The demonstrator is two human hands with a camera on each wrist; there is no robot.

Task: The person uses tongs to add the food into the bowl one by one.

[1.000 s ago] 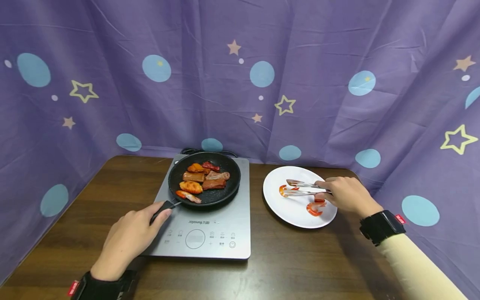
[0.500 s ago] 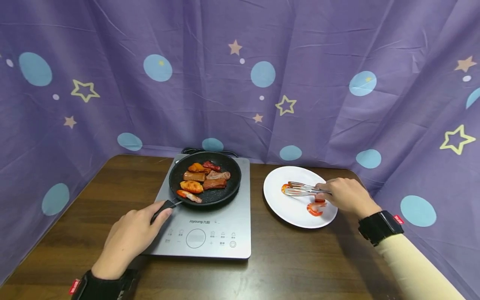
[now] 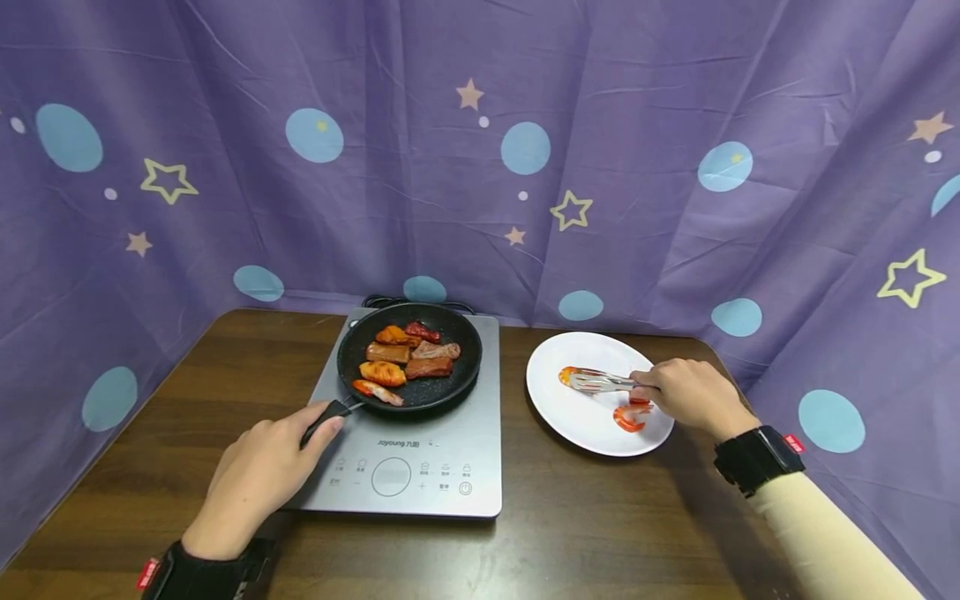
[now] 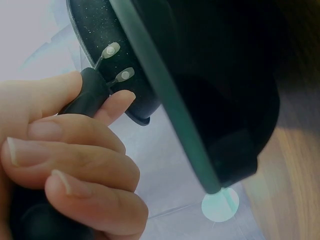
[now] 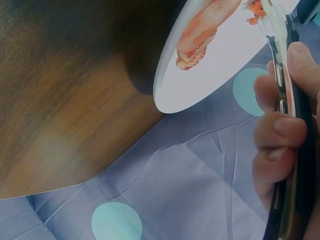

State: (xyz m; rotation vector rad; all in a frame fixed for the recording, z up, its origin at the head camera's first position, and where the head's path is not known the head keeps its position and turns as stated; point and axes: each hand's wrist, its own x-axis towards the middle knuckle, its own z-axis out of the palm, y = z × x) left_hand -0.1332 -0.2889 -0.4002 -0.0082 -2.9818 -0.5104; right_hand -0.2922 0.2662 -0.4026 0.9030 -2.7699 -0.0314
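Observation:
My left hand (image 3: 262,475) grips the black handle (image 3: 322,423) of a frying pan (image 3: 442,393); the left wrist view shows its fingers curled around this handle (image 4: 91,92). Several pieces of meat and one shrimp (image 3: 377,392) lie in the pan. Over the white plate (image 3: 551,421), my right hand (image 3: 693,393) squeezes metal tongs (image 3: 603,382). The tips of the tongs are closed on a shrimp (image 3: 566,376), largely covered by them. A second shrimp (image 3: 630,418) lies nearer the plate's right edge, and a reddish piece (image 3: 640,397) beside it is partly hidden by the hand.
Under the pan is a silver induction cooker (image 3: 397,496) with a touch panel at its front. A black cord (image 3: 382,301) lies behind it. The brown wooden table (image 3: 585,517) ends against a purple curtain (image 3: 630,275) at the back and sides.
The tongs' arms stood apart around the shrimp and have come together on it. My left hand and the pan have stayed in place.

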